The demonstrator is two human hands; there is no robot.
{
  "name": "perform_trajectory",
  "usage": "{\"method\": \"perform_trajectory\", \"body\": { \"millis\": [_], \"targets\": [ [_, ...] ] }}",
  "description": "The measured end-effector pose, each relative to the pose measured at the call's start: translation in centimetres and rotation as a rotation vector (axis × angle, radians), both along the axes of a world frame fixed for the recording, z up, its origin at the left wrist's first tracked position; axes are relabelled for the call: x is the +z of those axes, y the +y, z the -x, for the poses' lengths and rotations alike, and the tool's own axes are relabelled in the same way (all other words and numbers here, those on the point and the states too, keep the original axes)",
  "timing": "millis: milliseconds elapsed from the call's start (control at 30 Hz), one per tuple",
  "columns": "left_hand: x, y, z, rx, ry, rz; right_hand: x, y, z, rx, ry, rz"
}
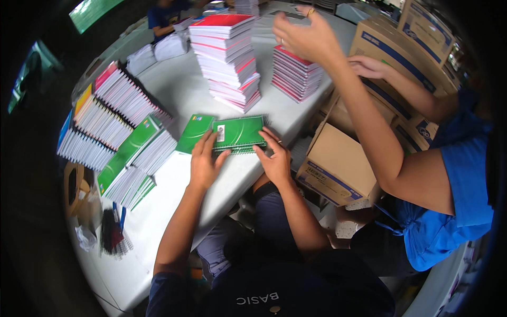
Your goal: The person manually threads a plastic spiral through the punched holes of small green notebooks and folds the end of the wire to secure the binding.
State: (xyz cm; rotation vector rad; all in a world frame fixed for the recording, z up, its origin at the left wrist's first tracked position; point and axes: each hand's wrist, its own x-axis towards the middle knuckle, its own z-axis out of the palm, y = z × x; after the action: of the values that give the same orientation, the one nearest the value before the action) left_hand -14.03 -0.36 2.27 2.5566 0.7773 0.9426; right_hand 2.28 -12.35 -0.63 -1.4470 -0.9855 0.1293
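Notebooks [238, 132]: a small pile of green spiral-bound ones, lying flat near the edge of the white table [158, 198], right in front of me between my hands.
Left hand [206, 162]: fingers loosely spread over the pile's left end, thumb by the near edge.
Right hand [275, 160]: spread too, fingertips at the right end; I have neither hand clenched.
Weight: modest, I'd judge; paper adds up, but two hands should manage this pile easily.
Stiffness: covers look like card, so I expect some flex, and sagging pages if I lifted by one end.
Slip: their sheen suggests the covers would slide over each other.
Spiral wire [237, 150]: shows along the near edge; probably the fragile part, likely to snag or bend under a hard squeeze.
Best hold: both short ends, palms pressing inward, thumbs clear of the coils.
Green notebook [193, 134]: lies just left, reaching to the pile; whether it tucks underneath, I can't tell.
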Motion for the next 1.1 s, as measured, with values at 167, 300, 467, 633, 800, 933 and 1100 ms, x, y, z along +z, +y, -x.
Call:
{"method": "perform_trajectory", "body": {
  "millis": [167,300,467,633,800,933,1100],
  "targets": [
    [3.7,0.2,-0.7,0.042,0.25,-0.076,2.7,-0.6,-2.4,0.008,-0.461,0.306],
    [5.6,2.5,-2.7,-0.175,0.49,0.038,5.9,1.2,-4.5,0.193,-0.671,0.694],
    [6.6,4.3,-5.8,-0.29,0.887,0.147,7.8,3.6,-5.9,0.405,-0.708,1.046],
    [7.0,3.7,-7.0,-0.255,1.009,0.18,7.4,5.2,-7.3,0.517,-0.778,1.054],
    [6.9,3.3,-7.1,-0.232,0.971,0.135,6.5,5.8,-7.9,0.513,-0.818,0.973],
    [6.8,3.6,-7.5,-0.268,1.0,0.1,5.9,6.0,-8.3,0.543,-0.787,0.957],
    [7.0,3.1,-7.4,-0.251,0.982,0.129,5.7,6.3,-8.4,0.578,-0.802,0.971]
  ]
}}
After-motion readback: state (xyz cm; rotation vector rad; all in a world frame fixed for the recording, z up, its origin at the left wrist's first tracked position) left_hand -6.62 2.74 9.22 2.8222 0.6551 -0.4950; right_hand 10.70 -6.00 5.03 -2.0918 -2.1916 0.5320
